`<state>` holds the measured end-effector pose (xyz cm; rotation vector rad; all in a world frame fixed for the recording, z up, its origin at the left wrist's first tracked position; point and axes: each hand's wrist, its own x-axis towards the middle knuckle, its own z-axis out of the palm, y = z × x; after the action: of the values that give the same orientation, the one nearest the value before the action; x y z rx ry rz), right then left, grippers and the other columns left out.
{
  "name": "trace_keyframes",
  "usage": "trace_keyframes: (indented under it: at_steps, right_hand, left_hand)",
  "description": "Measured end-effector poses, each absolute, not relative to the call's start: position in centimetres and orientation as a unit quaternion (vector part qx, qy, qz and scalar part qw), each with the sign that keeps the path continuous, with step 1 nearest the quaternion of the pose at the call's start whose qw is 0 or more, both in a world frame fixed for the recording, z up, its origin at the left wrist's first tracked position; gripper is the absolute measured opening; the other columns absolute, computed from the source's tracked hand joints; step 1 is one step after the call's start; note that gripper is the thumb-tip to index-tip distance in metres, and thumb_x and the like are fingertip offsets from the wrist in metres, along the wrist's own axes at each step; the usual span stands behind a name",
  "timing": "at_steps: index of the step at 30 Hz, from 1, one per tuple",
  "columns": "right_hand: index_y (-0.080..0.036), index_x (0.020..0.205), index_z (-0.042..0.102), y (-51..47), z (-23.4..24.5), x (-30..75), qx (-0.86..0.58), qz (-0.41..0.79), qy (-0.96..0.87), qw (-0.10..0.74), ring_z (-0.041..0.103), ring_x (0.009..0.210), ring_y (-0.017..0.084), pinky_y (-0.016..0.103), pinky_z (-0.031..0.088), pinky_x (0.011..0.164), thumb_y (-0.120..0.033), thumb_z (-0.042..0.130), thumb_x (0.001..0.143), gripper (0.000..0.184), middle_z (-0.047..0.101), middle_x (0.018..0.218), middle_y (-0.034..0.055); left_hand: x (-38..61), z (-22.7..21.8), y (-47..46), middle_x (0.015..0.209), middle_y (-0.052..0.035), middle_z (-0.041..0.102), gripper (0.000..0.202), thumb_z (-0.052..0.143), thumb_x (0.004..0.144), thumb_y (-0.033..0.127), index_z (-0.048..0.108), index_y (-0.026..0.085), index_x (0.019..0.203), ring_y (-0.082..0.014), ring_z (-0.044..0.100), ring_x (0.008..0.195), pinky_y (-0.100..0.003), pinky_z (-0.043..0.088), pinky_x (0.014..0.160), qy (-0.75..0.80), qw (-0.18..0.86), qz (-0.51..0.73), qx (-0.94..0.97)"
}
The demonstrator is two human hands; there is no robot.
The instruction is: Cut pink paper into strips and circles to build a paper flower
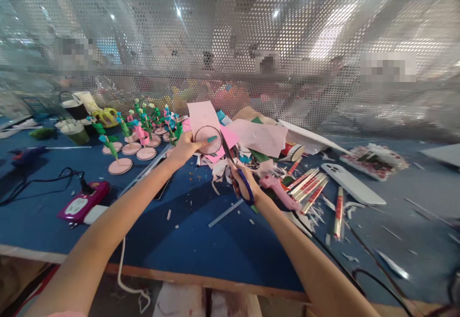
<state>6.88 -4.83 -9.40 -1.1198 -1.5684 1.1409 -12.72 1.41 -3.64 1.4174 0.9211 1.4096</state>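
Beside pink paper (203, 115), the right hand (250, 175) holds scissors (227, 149).

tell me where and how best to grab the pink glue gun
Likely best: take the glue gun by its handle, near the end where the cord leaves, from the near side. That end angles toward the person; wrapped sticks crowd its right flank.

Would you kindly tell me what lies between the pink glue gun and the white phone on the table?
Between the pink glue gun and the white phone, the head view shows several sticks in red and shiny wrapping.
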Motion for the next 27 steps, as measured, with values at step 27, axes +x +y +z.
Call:
trace_keyframes:
  at_steps: [27]
  right_hand:
    - [-0.022,0.064,0.038,-4.95,-9.01,6.90,-0.462,0.456,-0.631,0.425,0.036,0.027,0.006,0.017,0.031,0.024,-0.078,0.043,0.074,0.057,0.036,0.041,-0.0090]
  left_hand:
    - [-12.88,-3.35,1.45,0.085,-0.0050,0.070,0.053,0.085,0.045,0.040,0.067,0.012,0.087,-0.0188,0.063,0.081,-0.031,0.049,0.077,0.359,0.426,0.578,0.596]
